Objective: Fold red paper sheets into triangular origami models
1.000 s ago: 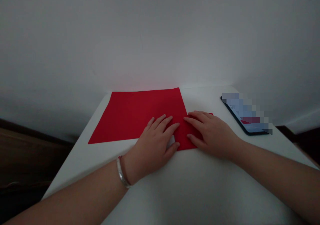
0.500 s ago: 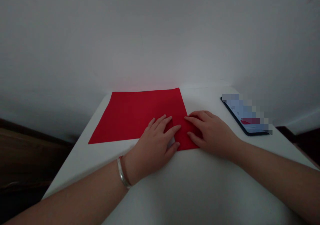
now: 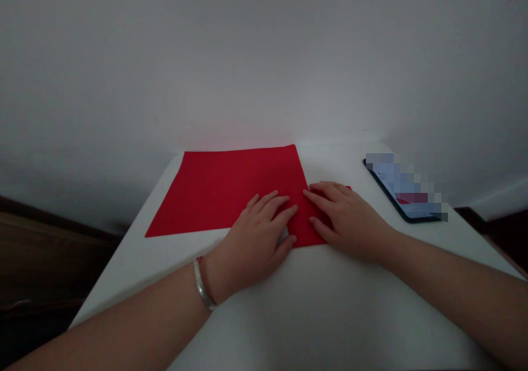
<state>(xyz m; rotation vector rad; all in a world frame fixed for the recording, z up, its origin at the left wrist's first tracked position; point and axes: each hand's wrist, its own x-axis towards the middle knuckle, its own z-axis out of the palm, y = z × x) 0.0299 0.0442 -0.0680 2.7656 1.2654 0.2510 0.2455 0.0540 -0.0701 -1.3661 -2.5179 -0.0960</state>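
Observation:
A red sheet of paper [image 3: 218, 189] lies flat on the white table [image 3: 330, 305], its near right corner folded over into a smaller flap [image 3: 305, 225]. My left hand [image 3: 251, 244], with a silver bracelet at the wrist, rests flat on the sheet's near edge, fingers stretched toward the fold. My right hand [image 3: 350, 222] lies flat on the folded flap, fingers spread and pointing left. The fingertips of both hands almost meet over the crease.
A dark phone [image 3: 406, 192] with a lit screen lies at the table's far right. A white wall stands right behind the table. The table's left edge drops to a dark wooden floor [image 3: 41, 261].
Hardly anything differs. My left fingers have slid slightly along the paper, and a sliver of red shows again beyond my right fingers.

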